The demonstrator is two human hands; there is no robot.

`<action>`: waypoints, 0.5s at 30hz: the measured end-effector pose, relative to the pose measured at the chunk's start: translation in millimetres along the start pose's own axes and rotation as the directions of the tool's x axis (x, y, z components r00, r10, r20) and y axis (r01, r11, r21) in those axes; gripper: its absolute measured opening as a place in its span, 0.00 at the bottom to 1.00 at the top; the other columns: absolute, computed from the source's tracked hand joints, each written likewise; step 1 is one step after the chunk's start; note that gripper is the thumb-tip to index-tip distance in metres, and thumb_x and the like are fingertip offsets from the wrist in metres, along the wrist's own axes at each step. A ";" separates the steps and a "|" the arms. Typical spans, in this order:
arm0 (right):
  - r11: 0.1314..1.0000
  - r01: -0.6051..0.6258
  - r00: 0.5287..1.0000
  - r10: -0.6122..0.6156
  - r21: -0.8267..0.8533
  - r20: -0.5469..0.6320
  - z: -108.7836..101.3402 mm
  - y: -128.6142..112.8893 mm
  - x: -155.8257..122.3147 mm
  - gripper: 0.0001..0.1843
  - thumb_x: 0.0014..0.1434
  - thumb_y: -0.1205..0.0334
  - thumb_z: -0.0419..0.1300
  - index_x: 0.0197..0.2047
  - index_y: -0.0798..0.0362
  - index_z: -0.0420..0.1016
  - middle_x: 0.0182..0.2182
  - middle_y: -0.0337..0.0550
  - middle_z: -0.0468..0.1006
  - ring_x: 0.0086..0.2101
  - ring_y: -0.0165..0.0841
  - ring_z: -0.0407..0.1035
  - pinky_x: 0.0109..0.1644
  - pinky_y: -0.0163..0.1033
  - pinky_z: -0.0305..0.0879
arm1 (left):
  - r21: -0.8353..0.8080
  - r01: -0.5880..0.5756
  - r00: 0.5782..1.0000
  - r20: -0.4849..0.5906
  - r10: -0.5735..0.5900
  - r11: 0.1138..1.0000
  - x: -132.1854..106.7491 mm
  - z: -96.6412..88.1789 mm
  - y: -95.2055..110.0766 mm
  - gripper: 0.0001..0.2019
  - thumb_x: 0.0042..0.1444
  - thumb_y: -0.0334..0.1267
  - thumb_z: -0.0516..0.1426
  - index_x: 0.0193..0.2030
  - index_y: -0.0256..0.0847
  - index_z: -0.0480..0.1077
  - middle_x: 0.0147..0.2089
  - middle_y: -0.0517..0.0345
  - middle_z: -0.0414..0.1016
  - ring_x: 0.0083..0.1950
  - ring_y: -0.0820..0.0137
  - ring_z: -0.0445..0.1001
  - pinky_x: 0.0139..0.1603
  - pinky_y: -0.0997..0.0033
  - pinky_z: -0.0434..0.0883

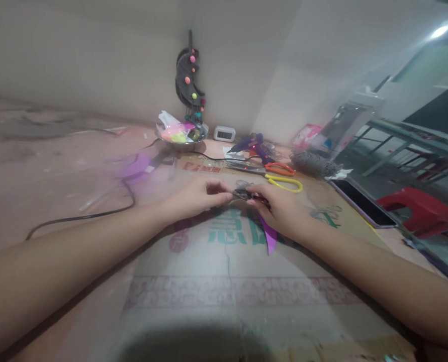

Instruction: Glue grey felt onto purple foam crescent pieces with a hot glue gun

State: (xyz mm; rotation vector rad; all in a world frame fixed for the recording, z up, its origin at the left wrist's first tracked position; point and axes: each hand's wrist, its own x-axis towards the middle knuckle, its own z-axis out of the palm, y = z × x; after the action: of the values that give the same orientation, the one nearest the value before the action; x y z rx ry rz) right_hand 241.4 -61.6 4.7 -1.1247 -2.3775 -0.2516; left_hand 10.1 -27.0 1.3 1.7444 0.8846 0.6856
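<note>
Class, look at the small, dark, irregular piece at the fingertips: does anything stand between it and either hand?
Nothing visible does. The right hand pinches the small, dark piece, and the left hand touches it or nearly so; blur hides which. The curved purple strip shows below the right hand, not between.

Dim — glare upper right — blurry edges

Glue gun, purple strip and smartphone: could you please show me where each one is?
Glue gun [253, 146]: head view, on its purple body.
Purple strip [270, 236]: head view, on its lower, hanging part.
Smartphone [364, 202]: head view, on its dark screen.
</note>
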 end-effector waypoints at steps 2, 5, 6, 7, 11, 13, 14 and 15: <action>1.000 0.002 1.000 -0.002 -0.003 0.011 -1.0 -1.4 0.8 0.12 0.65 0.58 0.53 0.44 0.54 0.73 0.35 0.48 0.80 0.34 0.37 0.74 0.36 0.40 0.68 | 0.006 -0.019 1.000 0.004 0.019 1.000 0.8 -0.5 -1.7 0.13 0.54 0.45 0.59 0.38 0.37 0.73 0.31 0.59 0.73 0.29 0.74 0.69 0.28 0.76 0.64; 1.000 0.001 0.999 -0.001 -0.003 0.035 -2.2 -2.8 2.1 0.12 0.65 0.58 0.52 0.44 0.54 0.73 0.34 0.48 0.80 0.33 0.36 0.74 0.35 0.39 0.67 | 0.015 -0.032 0.999 0.008 0.032 0.999 1.5 -0.9 -3.0 0.12 0.54 0.45 0.59 0.38 0.37 0.74 0.31 0.59 0.73 0.29 0.75 0.69 0.28 0.76 0.64; 1.000 -0.003 0.999 0.003 0.000 0.043 -2.3 -2.9 2.4 0.12 0.65 0.59 0.52 0.44 0.54 0.74 0.34 0.48 0.80 0.33 0.36 0.74 0.35 0.39 0.67 | 0.015 -0.032 0.999 0.008 0.032 0.999 1.6 -1.0 -3.0 0.12 0.54 0.45 0.59 0.37 0.37 0.74 0.31 0.59 0.73 0.29 0.75 0.68 0.28 0.76 0.64; 1.000 -0.005 0.999 0.005 0.003 0.045 -2.3 -2.8 2.8 0.12 0.65 0.59 0.52 0.44 0.54 0.74 0.34 0.48 0.80 0.32 0.36 0.74 0.34 0.39 0.67 | 0.014 -0.031 0.999 0.010 0.030 0.999 1.6 -1.0 -3.0 0.12 0.54 0.45 0.59 0.38 0.37 0.74 0.31 0.59 0.73 0.29 0.75 0.68 0.28 0.76 0.64; 1.000 0.000 0.999 -0.001 0.012 0.053 -1.6 -1.4 3.6 0.12 0.66 0.60 0.51 0.43 0.55 0.74 0.34 0.49 0.80 0.33 0.37 0.73 0.35 0.39 0.67 | 0.024 -0.047 0.999 0.014 0.047 0.999 1.2 -0.7 -2.3 0.12 0.55 0.45 0.59 0.37 0.37 0.74 0.31 0.58 0.73 0.30 0.74 0.68 0.27 0.77 0.63; 1.000 0.009 0.998 -0.010 0.011 0.055 -1.1 -0.4 3.3 0.13 0.66 0.60 0.50 0.43 0.54 0.74 0.33 0.48 0.80 0.32 0.36 0.73 0.35 0.39 0.67 | 0.029 -0.052 0.999 0.013 0.052 0.998 0.9 -0.5 -1.9 0.12 0.55 0.45 0.59 0.37 0.37 0.74 0.31 0.58 0.74 0.30 0.74 0.69 0.27 0.77 0.64; 1.000 0.013 0.999 -0.013 0.013 0.049 -1.0 0.1 2.9 0.13 0.67 0.60 0.49 0.43 0.54 0.74 0.32 0.47 0.80 0.32 0.36 0.73 0.34 0.39 0.66 | 0.025 -0.050 0.999 0.009 0.050 0.998 0.9 -0.3 -1.7 0.12 0.55 0.45 0.59 0.37 0.37 0.74 0.31 0.58 0.74 0.30 0.74 0.69 0.28 0.76 0.64; 1.000 0.014 0.999 -0.015 0.017 0.039 -1.1 0.5 2.3 0.13 0.67 0.60 0.48 0.43 0.54 0.73 0.32 0.47 0.79 0.31 0.36 0.73 0.34 0.39 0.66 | 0.019 -0.044 0.999 0.006 0.044 0.999 0.9 -0.2 -1.5 0.12 0.54 0.45 0.59 0.37 0.37 0.74 0.31 0.58 0.74 0.29 0.75 0.69 0.28 0.76 0.64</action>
State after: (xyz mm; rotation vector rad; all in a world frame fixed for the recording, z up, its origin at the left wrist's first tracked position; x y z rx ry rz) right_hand 240.9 -60.1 6.7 -1.1148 -2.4180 -0.2165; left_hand 10.1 -25.8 0.0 1.7864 0.8536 0.7036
